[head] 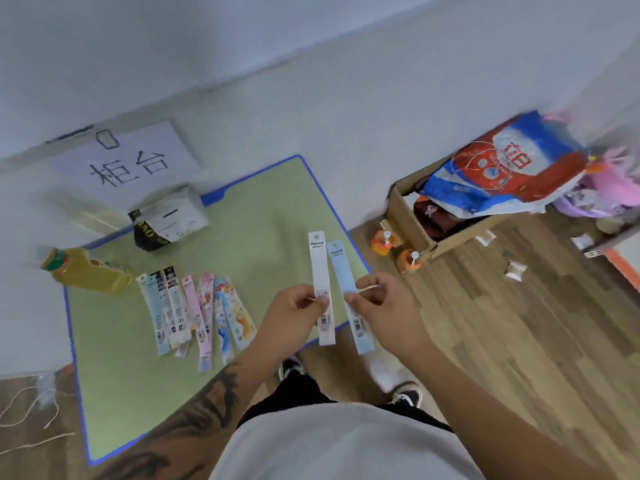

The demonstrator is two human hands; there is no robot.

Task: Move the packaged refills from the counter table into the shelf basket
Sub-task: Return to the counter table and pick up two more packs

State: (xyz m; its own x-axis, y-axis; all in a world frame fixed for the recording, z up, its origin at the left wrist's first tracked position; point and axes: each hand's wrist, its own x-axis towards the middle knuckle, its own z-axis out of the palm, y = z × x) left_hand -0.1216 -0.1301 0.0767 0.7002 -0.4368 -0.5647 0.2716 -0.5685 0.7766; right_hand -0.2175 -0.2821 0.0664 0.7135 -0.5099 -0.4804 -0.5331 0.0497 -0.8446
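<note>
We hold two packaged refills above the edge of the green counter mat (263,216).

Our left hand (294,315) pinches a white refill pack (322,271) near its lower half between thumb and curled fingers, while our right hand (381,306) pinches a pale blue refill pack (341,268) just beside it; the two packs stand side by side, close but apart. More refill packs (194,313) lie fanned in a row on the mat to our left, near a yellow bottle (83,270) at the mat's edge. A cardboard box (408,216) stuffed with bags sits on the wooden floor to our right.
</note>
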